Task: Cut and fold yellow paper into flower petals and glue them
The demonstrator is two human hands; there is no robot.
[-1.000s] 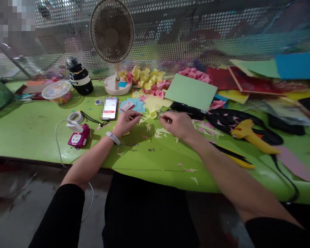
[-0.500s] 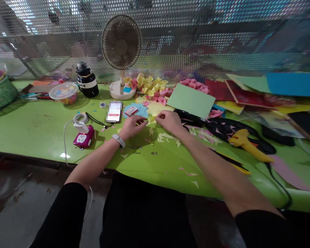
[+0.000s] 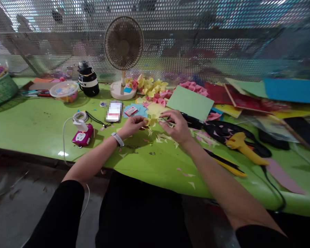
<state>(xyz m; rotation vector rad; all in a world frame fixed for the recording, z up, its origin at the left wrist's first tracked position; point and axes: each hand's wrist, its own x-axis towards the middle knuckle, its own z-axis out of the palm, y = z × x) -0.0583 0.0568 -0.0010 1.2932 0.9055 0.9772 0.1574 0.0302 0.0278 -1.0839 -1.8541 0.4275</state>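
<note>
In front of me, my left hand (image 3: 134, 126) pinches the edge of a small folded yellow paper flower (image 3: 152, 121) between thumb and fingertips. From the other side my right hand (image 3: 177, 126) comes up to it with curled fingers. A thin, pale thing shows at its fingertips, too small to make out. Beneath the hands lie yellow paper scraps (image 3: 164, 137). A pale yellow sheet (image 3: 155, 109) and blue paper squares (image 3: 142, 110) with a small red-and-white box (image 3: 131, 111) on top lie just behind.
Paper flowers (image 3: 152, 85) are heaped behind by a fan (image 3: 123, 44). On the right lie a yellow glue gun (image 3: 244, 146), a yellow-and-black cutter (image 3: 226, 165) and a green sheet (image 3: 189, 102). To the left are a phone (image 3: 114, 112), a purple socket adapter (image 3: 83, 137) and a bottle (image 3: 88, 81).
My right hand has turned and spread its fingers a little around a thin pale thing. The yellow paper flower now shows more clearly between the hands. The view has shifted slightly.
</note>
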